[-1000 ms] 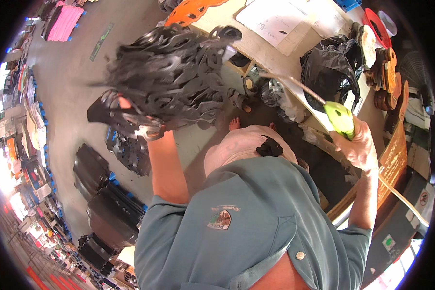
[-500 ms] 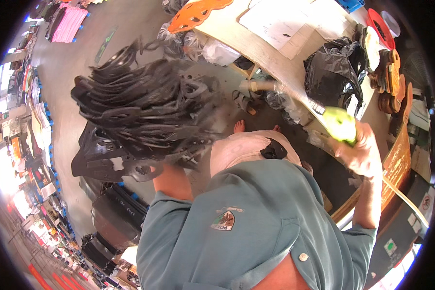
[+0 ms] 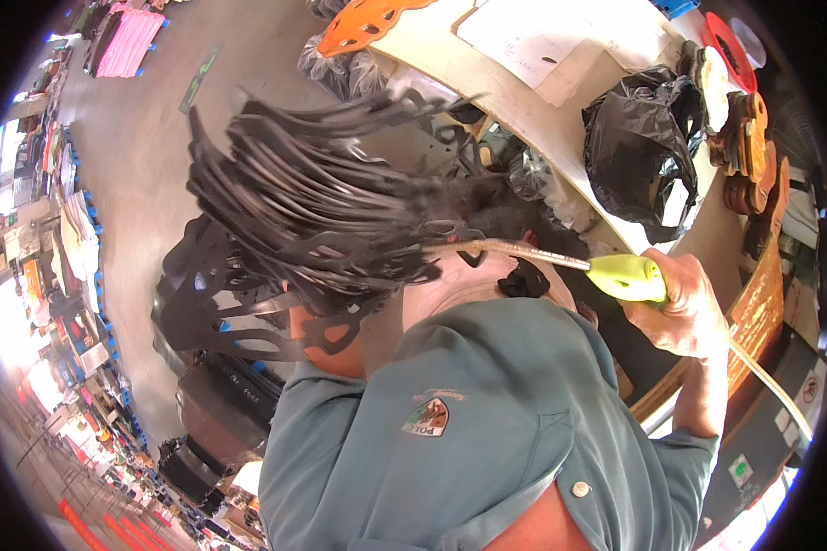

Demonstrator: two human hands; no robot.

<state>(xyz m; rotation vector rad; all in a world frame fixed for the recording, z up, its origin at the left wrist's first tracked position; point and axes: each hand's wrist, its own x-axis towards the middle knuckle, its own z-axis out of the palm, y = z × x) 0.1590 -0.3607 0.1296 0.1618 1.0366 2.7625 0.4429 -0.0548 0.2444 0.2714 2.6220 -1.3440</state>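
My left hand (image 3: pixel 296 308), mostly hidden, grips a thick stack of thin black cut-out sheets (image 3: pixel 312 188). The sheets are fanned, bent and blurred by motion, and holes of various shapes show in them. My right hand (image 3: pixel 678 308) is closed around a yellow-green air blow gun (image 3: pixel 627 278). A long thin tube (image 3: pixel 524 250) runs from its front toward the sheets, its end close to their right edge. From behind my right hand a pale hose (image 3: pixel 770 378) leads off to the lower right.
A pale table (image 3: pixel 469 64) ahead bears papers (image 3: pixel 515 41), an orange perforated piece (image 3: pixel 363 28) and a black plastic bag (image 3: pixel 639 142). Orange and brown shaped pieces (image 3: pixel 749 147) stand at the right. Dark stacked material (image 3: pixel 225 399) lies at my left, below the sheets.
The sheets have swung to the right and their tops have fanned upward. The blow gun has dropped slightly and levelled, its tube now pointing left at the sheets.
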